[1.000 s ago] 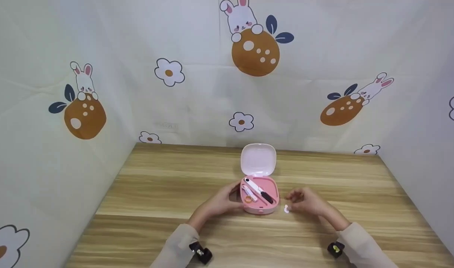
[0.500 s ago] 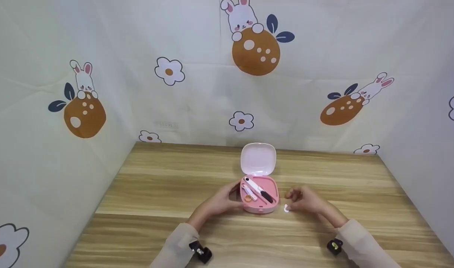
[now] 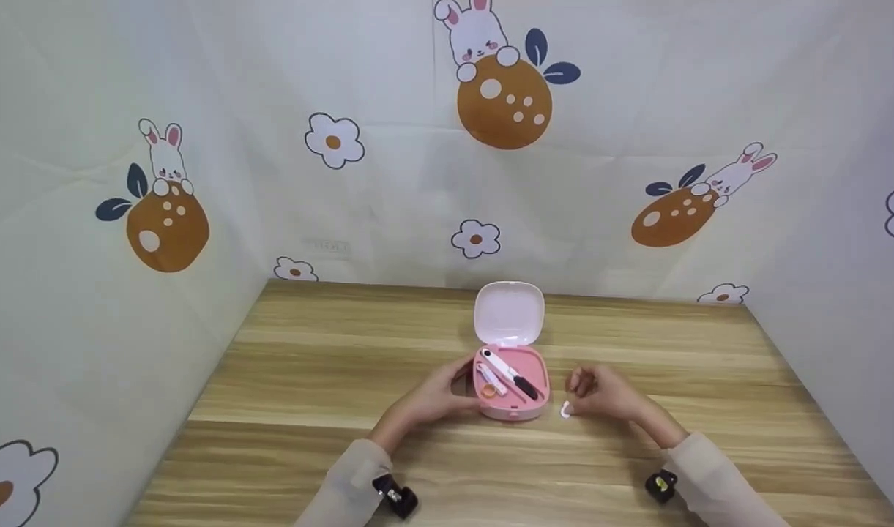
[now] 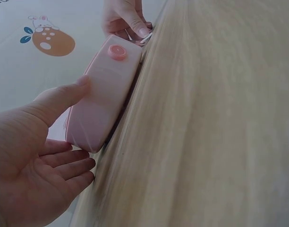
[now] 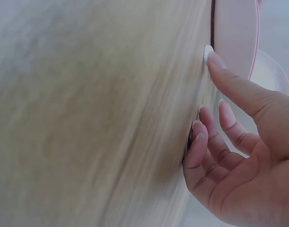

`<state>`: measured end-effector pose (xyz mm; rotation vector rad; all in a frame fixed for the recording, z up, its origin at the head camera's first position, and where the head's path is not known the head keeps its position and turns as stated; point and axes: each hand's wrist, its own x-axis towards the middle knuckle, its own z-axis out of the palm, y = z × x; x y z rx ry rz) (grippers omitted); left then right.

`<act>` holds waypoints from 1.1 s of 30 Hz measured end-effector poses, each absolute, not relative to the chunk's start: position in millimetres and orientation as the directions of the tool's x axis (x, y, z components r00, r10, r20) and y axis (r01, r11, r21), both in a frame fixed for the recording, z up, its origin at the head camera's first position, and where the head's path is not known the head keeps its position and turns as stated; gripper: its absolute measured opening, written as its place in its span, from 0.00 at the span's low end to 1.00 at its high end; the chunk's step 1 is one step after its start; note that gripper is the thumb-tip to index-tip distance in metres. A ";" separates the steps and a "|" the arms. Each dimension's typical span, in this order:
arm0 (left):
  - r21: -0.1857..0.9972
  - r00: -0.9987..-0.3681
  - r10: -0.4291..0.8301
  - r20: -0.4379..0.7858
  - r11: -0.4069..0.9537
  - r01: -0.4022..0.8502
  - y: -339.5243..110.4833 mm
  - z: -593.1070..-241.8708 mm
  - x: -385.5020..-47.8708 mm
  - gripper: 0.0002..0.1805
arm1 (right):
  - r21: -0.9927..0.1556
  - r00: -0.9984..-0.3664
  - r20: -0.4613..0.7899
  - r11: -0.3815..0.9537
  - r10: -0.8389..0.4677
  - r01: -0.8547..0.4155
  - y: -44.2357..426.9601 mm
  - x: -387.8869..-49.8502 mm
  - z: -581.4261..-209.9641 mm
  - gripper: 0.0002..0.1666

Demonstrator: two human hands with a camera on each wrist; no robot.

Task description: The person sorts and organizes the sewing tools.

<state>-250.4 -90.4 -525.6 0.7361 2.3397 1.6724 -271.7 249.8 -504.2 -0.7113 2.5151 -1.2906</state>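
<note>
A pink case (image 3: 512, 414) stands on the table with its pale lid (image 3: 509, 313) raised at the back. Inside lie a slim white tool with a black end (image 3: 510, 375), a short pale stick (image 3: 495, 380) and an orange-brown ring (image 3: 488, 391). My left hand (image 3: 436, 397) holds the case at its left, thumb on the front wall and fingers round the side. To the right of the case, the thumb of my right hand (image 3: 604, 395) touches a small white curved piece (image 3: 565, 410) on the table. In the right wrist view the other fingers are loosely bent, apart from the thumb.
The wood-grain table (image 3: 329, 351) meets a printed cloth backdrop (image 3: 388, 190) at the back and on both sides. A black wrist camera (image 3: 395, 498) sits on the left sleeve, another black wrist camera (image 3: 661, 485) on the right.
The right hand's fingers have drawn slightly away from the case, and the white piece beside its thumb has shifted and turned a little. The left hand and the case stay put.
</note>
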 end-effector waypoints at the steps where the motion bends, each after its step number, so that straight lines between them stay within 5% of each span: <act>1: 0.923 -0.863 0.486 0.142 0.251 0.293 -90.4 -525.4 -250.3 0.47 | -0.815 -0.855 0.018 0.487 -0.519 -0.313 250.3 -271.6 -503.8 0.19; 11: 0.918 -0.866 0.482 0.135 0.268 0.293 -90.7 -524.7 -250.7 0.48 | -0.848 -0.827 -0.015 0.445 -0.561 -0.286 255.7 -273.1 -501.7 0.15; 33: 0.925 -0.868 0.482 0.118 0.265 0.272 -90.5 -524.9 -250.0 0.49 | -0.774 -0.708 0.052 0.420 -0.705 -0.475 260.2 -278.5 -506.1 0.04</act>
